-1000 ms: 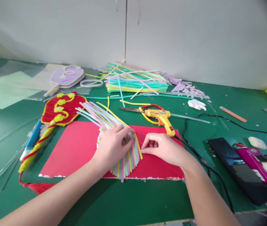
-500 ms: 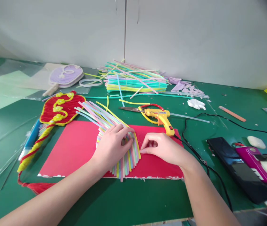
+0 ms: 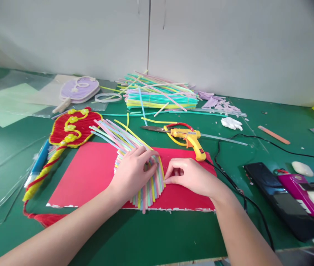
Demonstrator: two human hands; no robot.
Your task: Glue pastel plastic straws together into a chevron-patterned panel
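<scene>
A woven sheet of thin pastel straws (image 3: 146,195) lies on a red board (image 3: 90,170) with a ragged white front edge; loose straw ends fan out toward the back left. My left hand (image 3: 135,170) rests on top of the weave, fingers spread and thumb apart, hiding its middle. At the weave's right edge, my right hand (image 3: 186,173) has thumb and index finger pinched at the tip of a yellow straw (image 3: 162,170). Behind the right hand, a yellow glue gun (image 3: 191,138) lies across scissors (image 3: 154,128), partly over the board.
A heap of straws (image 3: 159,96) lies at the back. To the left are a red fan (image 3: 62,127) with a yellow handle and a purple fan (image 3: 79,90). A phone (image 3: 279,199), a purple device (image 3: 301,192) and the black cord (image 3: 230,181) occupy the right.
The whole view has shifted slightly, moving things a little to the right. My right fingertips have moved slightly against the weave's edge; my left hand stays on the straws.
</scene>
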